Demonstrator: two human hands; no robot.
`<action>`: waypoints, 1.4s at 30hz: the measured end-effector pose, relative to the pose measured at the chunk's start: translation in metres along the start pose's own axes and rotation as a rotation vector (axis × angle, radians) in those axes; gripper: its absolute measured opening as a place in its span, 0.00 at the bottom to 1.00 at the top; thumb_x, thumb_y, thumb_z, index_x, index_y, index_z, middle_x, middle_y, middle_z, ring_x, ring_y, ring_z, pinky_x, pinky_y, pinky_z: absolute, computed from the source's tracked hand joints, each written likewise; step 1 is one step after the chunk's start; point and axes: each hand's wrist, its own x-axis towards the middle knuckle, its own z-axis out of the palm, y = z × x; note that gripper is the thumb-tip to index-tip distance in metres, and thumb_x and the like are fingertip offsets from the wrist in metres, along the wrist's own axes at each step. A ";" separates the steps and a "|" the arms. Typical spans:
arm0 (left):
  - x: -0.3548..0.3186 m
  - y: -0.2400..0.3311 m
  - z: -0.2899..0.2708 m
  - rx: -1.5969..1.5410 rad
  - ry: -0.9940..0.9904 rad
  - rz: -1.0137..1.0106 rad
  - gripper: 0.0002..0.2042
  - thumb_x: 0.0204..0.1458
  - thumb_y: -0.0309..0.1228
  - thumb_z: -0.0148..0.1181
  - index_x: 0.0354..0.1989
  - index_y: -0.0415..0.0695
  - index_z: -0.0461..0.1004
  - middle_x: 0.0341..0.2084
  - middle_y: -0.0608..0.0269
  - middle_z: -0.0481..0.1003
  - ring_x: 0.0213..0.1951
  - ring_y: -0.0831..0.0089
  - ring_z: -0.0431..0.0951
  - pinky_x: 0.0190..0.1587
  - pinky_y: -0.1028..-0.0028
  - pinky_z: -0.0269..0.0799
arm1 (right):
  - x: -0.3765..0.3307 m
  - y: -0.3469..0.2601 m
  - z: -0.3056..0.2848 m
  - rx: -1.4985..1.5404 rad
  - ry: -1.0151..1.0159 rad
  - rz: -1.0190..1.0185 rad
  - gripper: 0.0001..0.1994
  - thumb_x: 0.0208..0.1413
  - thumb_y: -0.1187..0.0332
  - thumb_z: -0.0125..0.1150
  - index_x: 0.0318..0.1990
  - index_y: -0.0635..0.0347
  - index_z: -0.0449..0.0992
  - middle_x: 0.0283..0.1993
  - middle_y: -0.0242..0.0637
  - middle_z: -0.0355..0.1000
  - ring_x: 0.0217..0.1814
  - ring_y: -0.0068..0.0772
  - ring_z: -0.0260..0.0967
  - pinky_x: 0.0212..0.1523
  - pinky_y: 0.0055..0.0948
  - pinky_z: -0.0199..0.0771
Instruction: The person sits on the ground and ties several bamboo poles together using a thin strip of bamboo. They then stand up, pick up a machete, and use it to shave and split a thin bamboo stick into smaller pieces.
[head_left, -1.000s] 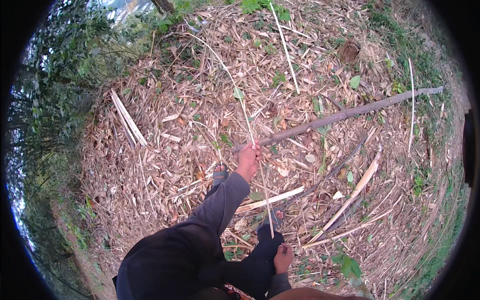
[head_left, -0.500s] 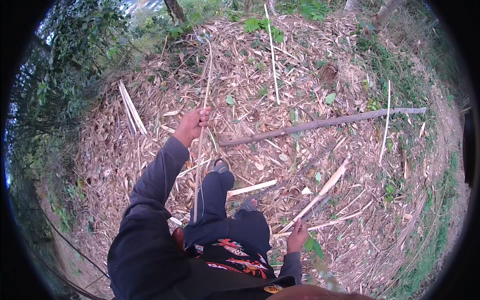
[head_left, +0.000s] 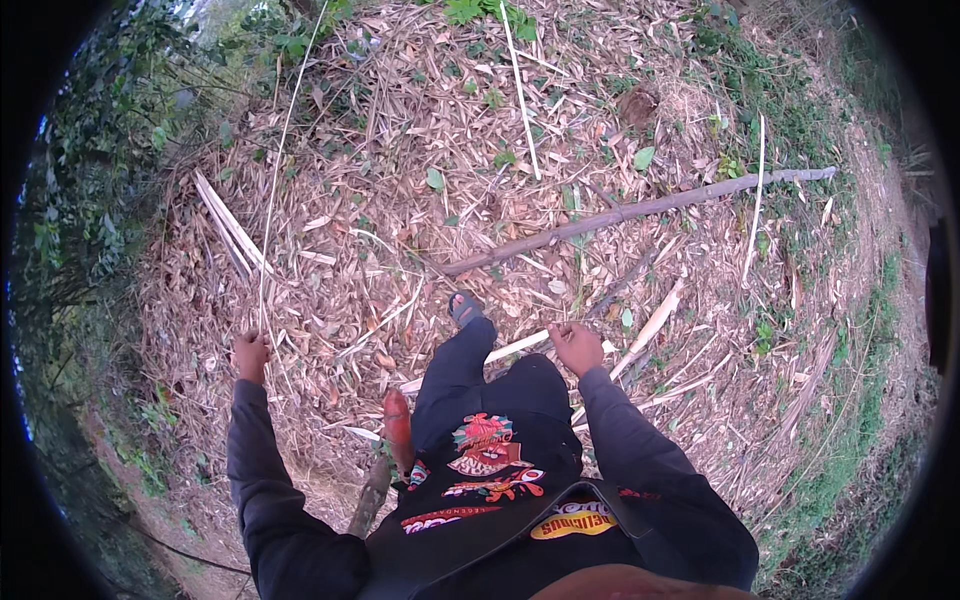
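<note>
My left hand [head_left: 252, 356] is low on the left, its fingers curled round the near end of a long, thin pale wood strip [head_left: 276, 180]. That strip runs away from me toward the greenery at the top. My right hand [head_left: 577, 348] is in front of my right thigh with its fingers bent together; whatever they hold, if anything, is hidden. Beyond its fingertips a flat pale strip [head_left: 515, 347] lies on the ground, partly behind my legs. A wider split piece of pale wood [head_left: 652, 325] lies to the right of this hand.
A long grey-brown branch [head_left: 640, 208] crosses the litter ahead. Pale strips lie at left [head_left: 232, 225], far middle [head_left: 520, 90] and right [head_left: 757, 200]. At my left hip is a smooth reddish handle-like piece [head_left: 398, 428]. Dry leaves and chips [head_left: 400, 210] cover the ground.
My left hand has swung left and back toward me, and the long strip has shifted left with it. My right hand has risen forward, away from the split wood's near end.
</note>
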 end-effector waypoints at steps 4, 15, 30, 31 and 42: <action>0.022 -0.081 0.001 0.233 0.218 0.231 0.06 0.57 0.23 0.57 0.39 0.37 0.79 0.23 0.64 0.78 0.24 0.78 0.74 0.27 0.75 0.68 | 0.016 0.032 0.041 0.121 -0.093 0.129 0.25 0.62 0.43 0.55 0.35 0.58 0.83 0.35 0.51 0.79 0.41 0.53 0.77 0.44 0.43 0.75; -0.018 -0.054 0.104 0.699 0.151 0.141 0.10 0.56 0.26 0.53 0.41 0.37 0.79 0.34 0.41 0.80 0.38 0.44 0.80 0.40 0.52 0.74 | 0.110 0.087 0.016 -0.183 -0.263 0.308 0.24 0.57 0.49 0.57 0.38 0.64 0.83 0.35 0.52 0.80 0.43 0.55 0.79 0.50 0.44 0.76; -0.027 -0.048 0.262 1.007 0.429 -0.045 0.11 0.47 0.15 0.48 0.37 0.39 0.73 0.35 0.39 0.75 0.43 0.39 0.76 0.44 0.48 0.70 | 0.692 -0.010 0.154 -0.043 -0.142 0.136 0.20 0.59 0.51 0.57 0.39 0.61 0.81 0.38 0.55 0.79 0.44 0.57 0.77 0.50 0.48 0.75; -0.020 -0.040 0.279 1.004 0.334 -0.163 0.10 0.47 0.15 0.48 0.36 0.39 0.73 0.34 0.39 0.76 0.42 0.39 0.76 0.43 0.48 0.70 | 0.720 -0.003 0.181 0.004 -0.115 0.138 0.20 0.59 0.51 0.56 0.39 0.61 0.81 0.38 0.55 0.79 0.45 0.57 0.77 0.51 0.48 0.74; 0.004 0.037 0.354 1.202 -0.133 -0.722 0.12 0.49 0.19 0.53 0.44 0.39 0.71 0.37 0.41 0.78 0.43 0.40 0.78 0.45 0.49 0.72 | 0.856 0.043 0.372 0.078 -0.228 0.361 0.37 0.58 0.53 0.60 0.68 0.69 0.57 0.58 0.63 0.70 0.59 0.62 0.69 0.63 0.48 0.65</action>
